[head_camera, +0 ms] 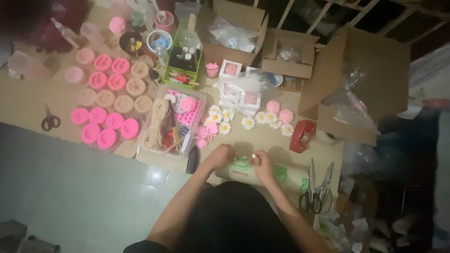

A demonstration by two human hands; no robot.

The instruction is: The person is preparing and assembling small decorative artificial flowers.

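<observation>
Low in the middle of the frame, the left hand (221,156) is clenched on a paper roll (262,172) with green print. The right hand (262,165) pinches a small white piece above the roll, with two pairs of scissors (317,189) just to its right.

Person seen from above, head camera view. Both forearms bare, no sleeves visible down to wrists. Left hand (220,156) bare, no glove, no ring discernible. Right hand (262,165) bare, likewise no glove; small pale patch at fingertip, too blurred to tell what. No watch or bracelet discernible on either wrist. Dark, near-black mass at bottom centre between arms, hair or clothing, cannot tell which. Dim light, fine detail lost.
</observation>
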